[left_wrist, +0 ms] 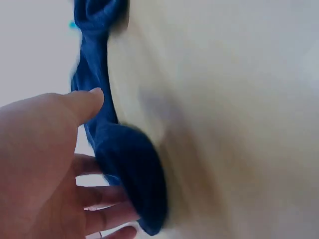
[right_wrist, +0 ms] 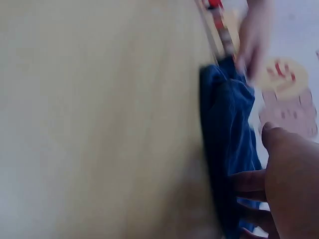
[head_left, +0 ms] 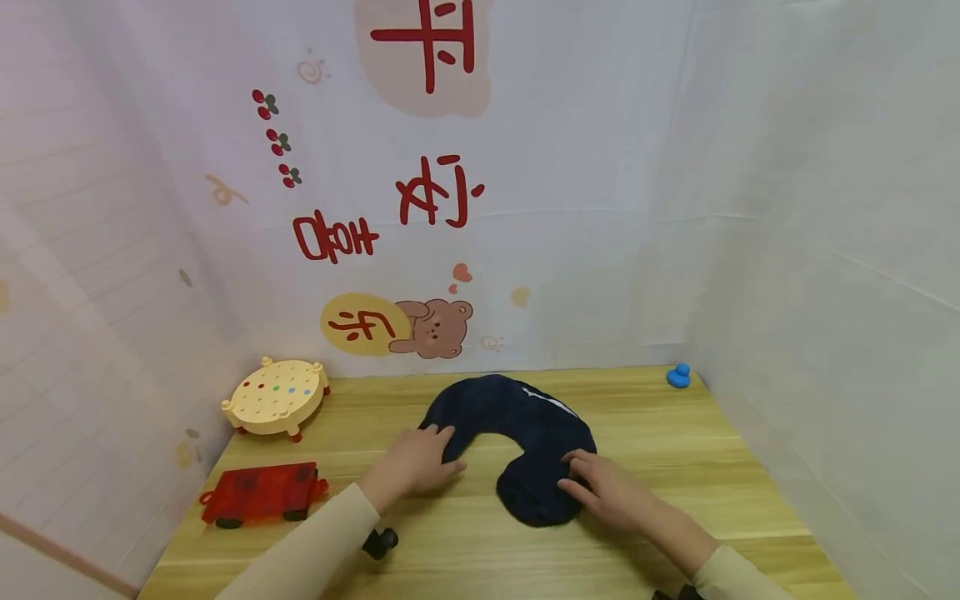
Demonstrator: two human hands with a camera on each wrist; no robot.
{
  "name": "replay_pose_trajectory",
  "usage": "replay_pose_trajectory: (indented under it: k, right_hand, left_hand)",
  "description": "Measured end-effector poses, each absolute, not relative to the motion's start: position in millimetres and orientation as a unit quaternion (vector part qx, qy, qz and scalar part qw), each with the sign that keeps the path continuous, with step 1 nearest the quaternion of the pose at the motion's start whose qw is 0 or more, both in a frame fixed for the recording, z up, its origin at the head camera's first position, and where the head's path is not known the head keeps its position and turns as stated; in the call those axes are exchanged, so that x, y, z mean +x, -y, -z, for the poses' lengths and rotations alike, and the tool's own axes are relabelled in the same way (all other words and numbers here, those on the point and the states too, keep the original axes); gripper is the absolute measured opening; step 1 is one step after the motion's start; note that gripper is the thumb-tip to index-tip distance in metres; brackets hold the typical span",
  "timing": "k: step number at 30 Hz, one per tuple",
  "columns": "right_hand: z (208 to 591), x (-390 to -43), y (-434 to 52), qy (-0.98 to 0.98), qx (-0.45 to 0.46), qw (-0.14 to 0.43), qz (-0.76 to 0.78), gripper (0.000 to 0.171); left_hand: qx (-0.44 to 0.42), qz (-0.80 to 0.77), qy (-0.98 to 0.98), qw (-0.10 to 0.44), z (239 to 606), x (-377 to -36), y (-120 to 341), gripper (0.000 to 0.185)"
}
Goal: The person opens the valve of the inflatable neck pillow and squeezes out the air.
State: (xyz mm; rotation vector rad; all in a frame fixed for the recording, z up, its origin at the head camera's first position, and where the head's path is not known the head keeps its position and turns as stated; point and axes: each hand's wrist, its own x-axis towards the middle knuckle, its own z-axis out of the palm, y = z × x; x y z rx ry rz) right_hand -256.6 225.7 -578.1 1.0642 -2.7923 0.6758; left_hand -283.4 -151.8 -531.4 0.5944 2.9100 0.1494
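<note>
A dark navy, U-shaped neck pillow lies on the wooden table, its curve toward the back wall and a white strip along its upper right. My left hand touches the pillow's left end, thumb apart from the fingers. In the left wrist view, the fingers reach along the side of the pillow with the thumb held away. My right hand rests on the broader right end, fingers loosely bent. Seen from the right wrist, its fingertips lie against the pillow, and the thumb stands off.
At the back left stands a round cream pegged stool-like toy on short red-tipped legs. A red wheeled toy cart sits nearer, left of my left arm. A small blue knob-topped piece is in the back right corner. White printed cloth walls the table.
</note>
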Motion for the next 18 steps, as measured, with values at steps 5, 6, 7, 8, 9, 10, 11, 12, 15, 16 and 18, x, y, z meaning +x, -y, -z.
replay_pose_trajectory:
  k: [5,6,7,8,9,10,11,12,15,16,18]
  right_hand:
    - [569.8,-301.3,-238.2,0.942,0.282,0.021,-0.182,0.034]
    - [566.7,-309.2,-237.1,0.945,0.275,0.019,-0.175,0.034]
    - [563.6,-316.1,-235.0,0.947,0.274,0.015,-0.169,0.033]
    - [560.8,-321.7,-232.2,0.946,0.279,0.018,-0.165,0.03]
    - [559.0,-326.4,-229.0,0.943,0.291,0.026,-0.161,0.026]
    - [558.2,-329.9,-225.2,0.937,0.307,0.039,-0.16,0.02]
    - [557.8,-331.8,-221.5,0.93,0.325,0.051,-0.163,0.014]
    - [558.8,-332.8,-217.4,0.924,0.339,0.061,-0.166,0.01]
    - [568.6,-333.5,-207.8,0.912,0.359,0.066,-0.188,0.025]
    - [573.3,-331.7,-206.6,0.911,0.357,0.055,-0.2,0.032]
    - [582.9,-327.7,-206.2,0.914,0.342,0.016,-0.216,0.049]
  left_hand:
    - [0.225,-0.138,-0.953,0.149,522.8,-245.2,145.1,0.072]
    - [0.234,-0.15,-0.949,0.147,521.3,-241.0,142.9,0.066]
    - [0.24,-0.164,-0.947,0.138,520.1,-238.2,140.4,0.056]
    - [0.245,-0.175,-0.946,0.119,519.2,-237.2,137.5,0.046]
    - [0.247,-0.184,-0.947,0.091,518.6,-237.2,134.6,0.036]
    - [0.246,-0.19,-0.949,0.058,518.8,-238.4,131.7,0.028]
    - [0.242,-0.196,-0.95,0.026,519.4,-240.6,128.8,0.021]
    - [0.238,-0.202,-0.95,-0.005,520.6,-243.9,126.0,0.016]
    - [0.224,-0.212,-0.95,-0.048,528.2,-257.3,120.4,0.023]
    - [0.225,-0.213,-0.95,-0.043,533.1,-261.8,118.6,0.03]
    - [0.234,-0.203,-0.951,-0.013,545.5,-269.8,116.7,0.049]
